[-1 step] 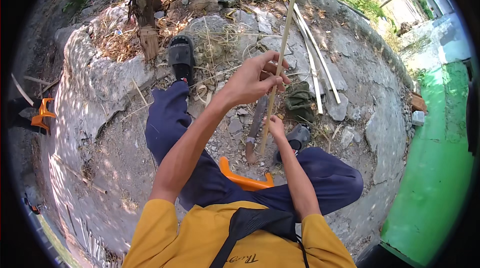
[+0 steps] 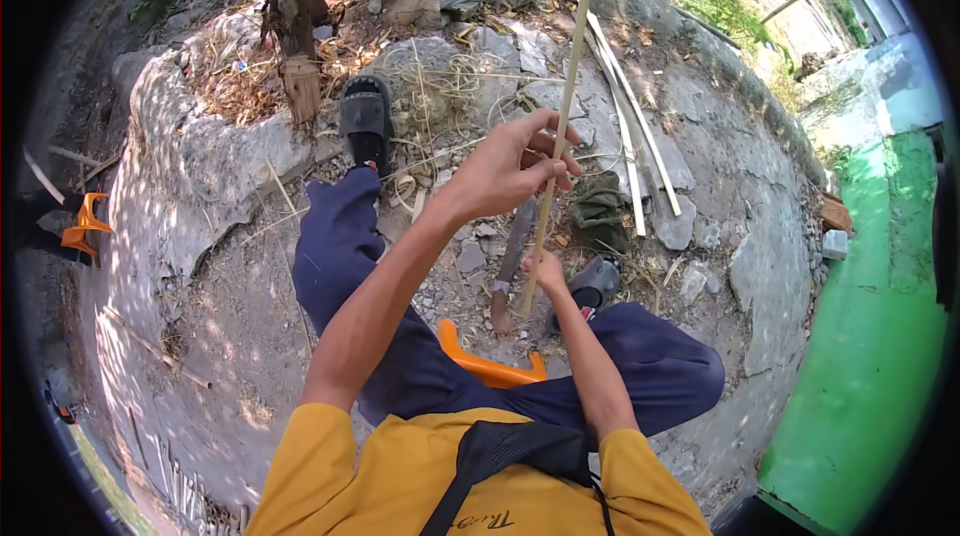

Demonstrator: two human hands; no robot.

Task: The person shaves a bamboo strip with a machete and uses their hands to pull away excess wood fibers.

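1. Pale bamboo strip (image 2: pixel 560 106), long and thin, stands nearly upright over the cracked concrete ground (image 2: pixel 200 236), its top leaving the upper edge of the view.
2. Left hand (image 2: pixel 515 168) is clenched around the strip at mid-length.
3. Right hand (image 2: pixel 545 271) grips the strip near its lower end, just beside a long dark knife blade (image 2: pixel 512 254).
4. More pale bamboo slats (image 2: pixel 630 136) lie on the ground beyond.

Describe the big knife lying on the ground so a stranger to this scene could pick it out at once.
Start at the orange plastic stool between the seated person's legs. Just ahead of it on the stony ground lies the knife, its blade pointing away toward the left hand and its handle end nearest the stool. Unlike the pale bamboo strip held upright beside it, it is short, dark and lies flat.
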